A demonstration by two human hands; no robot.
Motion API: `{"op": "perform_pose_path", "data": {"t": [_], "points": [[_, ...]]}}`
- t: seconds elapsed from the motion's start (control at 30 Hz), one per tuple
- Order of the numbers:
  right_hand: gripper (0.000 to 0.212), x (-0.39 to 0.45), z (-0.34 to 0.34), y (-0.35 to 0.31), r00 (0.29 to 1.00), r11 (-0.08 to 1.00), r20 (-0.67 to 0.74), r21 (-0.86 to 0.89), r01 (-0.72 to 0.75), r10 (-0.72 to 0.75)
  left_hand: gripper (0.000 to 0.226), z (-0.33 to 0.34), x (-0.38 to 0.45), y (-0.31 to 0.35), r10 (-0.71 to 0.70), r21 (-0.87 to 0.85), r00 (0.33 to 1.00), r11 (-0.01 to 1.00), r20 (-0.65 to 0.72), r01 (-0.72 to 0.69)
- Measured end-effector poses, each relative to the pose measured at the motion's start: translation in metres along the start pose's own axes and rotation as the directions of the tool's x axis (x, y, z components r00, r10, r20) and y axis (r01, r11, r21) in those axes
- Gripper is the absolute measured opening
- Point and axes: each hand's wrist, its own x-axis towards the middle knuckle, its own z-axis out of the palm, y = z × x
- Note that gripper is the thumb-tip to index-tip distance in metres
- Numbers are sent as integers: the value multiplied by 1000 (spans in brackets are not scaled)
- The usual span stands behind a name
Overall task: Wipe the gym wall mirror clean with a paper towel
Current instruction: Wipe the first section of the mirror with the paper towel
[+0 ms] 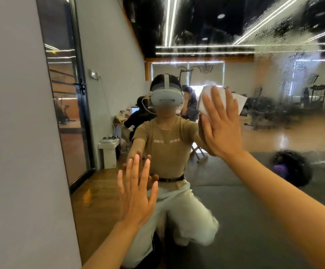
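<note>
Right hand (220,125) presses paper towel (212,100) against mirror (235,181).

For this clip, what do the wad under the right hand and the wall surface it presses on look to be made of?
The wad looks like soft white paper towel: matte, crumpled, with folded edges. The wall surface looks like glossy mirror glass: it reflects the room, and wet streaks and droplets haze its upper right. The right hand presses flat on the wad.
</note>
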Motion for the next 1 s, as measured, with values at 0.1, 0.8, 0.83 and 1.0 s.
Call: {"op": "perform_pose_path", "data": {"t": [0.1, 0.8, 0.83, 1.0], "points": [[51, -56, 10, -4, 995, 995, 30, 8, 96, -96, 69, 4, -8, -2, -11, -6, 1000, 1000, 22, 11], [50, -94, 6, 27, 977, 978, 85, -48, 201, -197, 68, 10, -10, 3, -66, -89, 997, 994, 36, 69], [49, -71, 3, 26, 988, 988, 49, -35, 151, -149, 69, 11, -11, 4, -67, -94, 997, 993, 32, 70], [49, -52, 9, 6, 999, 1000, -52, -21, -6, 5, 73, 14, -13, 1, -56, -98, 997, 993, 56, 62]]}}
